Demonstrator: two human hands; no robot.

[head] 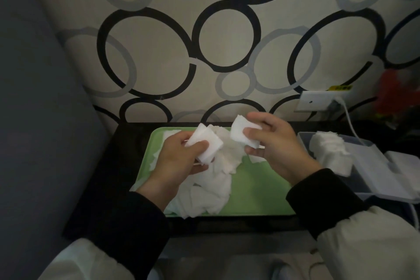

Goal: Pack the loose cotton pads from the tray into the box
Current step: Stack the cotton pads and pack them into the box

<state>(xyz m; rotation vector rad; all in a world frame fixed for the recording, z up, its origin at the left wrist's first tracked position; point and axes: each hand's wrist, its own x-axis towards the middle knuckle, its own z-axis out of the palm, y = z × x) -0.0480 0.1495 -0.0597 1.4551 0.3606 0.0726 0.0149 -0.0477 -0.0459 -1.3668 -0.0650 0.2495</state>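
White cotton pads [205, 146] are gripped in stacks by left hand [179, 162] and right hand [276, 146] above the tray [256, 186].

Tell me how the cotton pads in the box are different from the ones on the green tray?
The pads in the box are pressed together in a tidy stack; the pads on the tray lie in a loose, messy heap. The box pads sit inside the clear box at the right, while the tray pads spread over the green tray in the middle. Both are white and square.
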